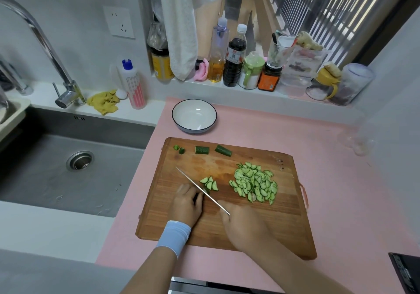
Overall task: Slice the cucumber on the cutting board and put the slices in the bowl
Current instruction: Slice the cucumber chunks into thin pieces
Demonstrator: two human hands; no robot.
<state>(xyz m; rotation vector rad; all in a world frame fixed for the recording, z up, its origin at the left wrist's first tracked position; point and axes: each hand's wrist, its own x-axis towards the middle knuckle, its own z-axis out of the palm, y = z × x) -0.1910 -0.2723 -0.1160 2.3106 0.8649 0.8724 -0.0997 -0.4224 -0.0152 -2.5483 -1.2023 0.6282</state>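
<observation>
cutting board (227, 230): wood, matt, grain visible, darker worn patch at far centre
knife (200, 189): metal blade, glossy
bowl (194, 115): glazed ceramic look, glossy white, dark rim
tabletop (295, 139): pink, smooth, matt
sink (75, 168): brushed metal, wet sheen
faucet (45, 44): polished metal
wristband (173, 237): pale blue cloth

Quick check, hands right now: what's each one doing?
Left hand: fingers curled, holding down the cucumber piece beside the blade.
Right hand: gripping the knife; handle hidden under the hand.
</observation>
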